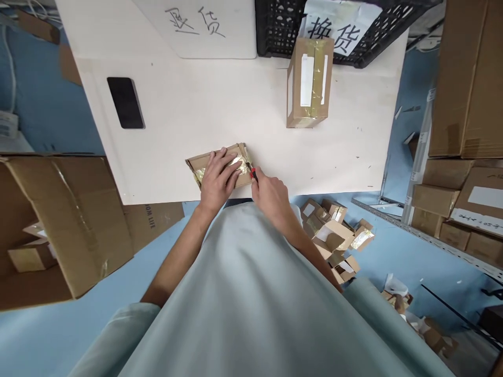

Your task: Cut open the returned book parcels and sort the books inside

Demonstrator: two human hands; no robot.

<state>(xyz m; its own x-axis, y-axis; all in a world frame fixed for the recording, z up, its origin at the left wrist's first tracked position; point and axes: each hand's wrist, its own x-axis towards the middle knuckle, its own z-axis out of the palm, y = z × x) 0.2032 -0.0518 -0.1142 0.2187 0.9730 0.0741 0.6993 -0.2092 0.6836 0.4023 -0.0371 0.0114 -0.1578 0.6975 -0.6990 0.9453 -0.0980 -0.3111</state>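
Note:
A small cardboard box (244, 179) with shiny tape lies at the front edge of the white table, tilted a little. My left hand (218, 175) rests flat on its top with the fingers stretched out, pressing on it. My right hand (271, 196) is closed round a red and black box cutter (253, 173), whose tip meets the taped right end of the box. The blade itself is too small to make out. To the right and farther back stands a taped carton (312, 84) with white labels.
A black phone (126, 102) lies on the table (188, 104) at left. A black crate (277, 29) with a handwritten sheet stands at the back. A large open carton (74, 220) is at lower left, opened boxes (334, 235) lie on the floor, and stacked cartons (436, 201) fill the right.

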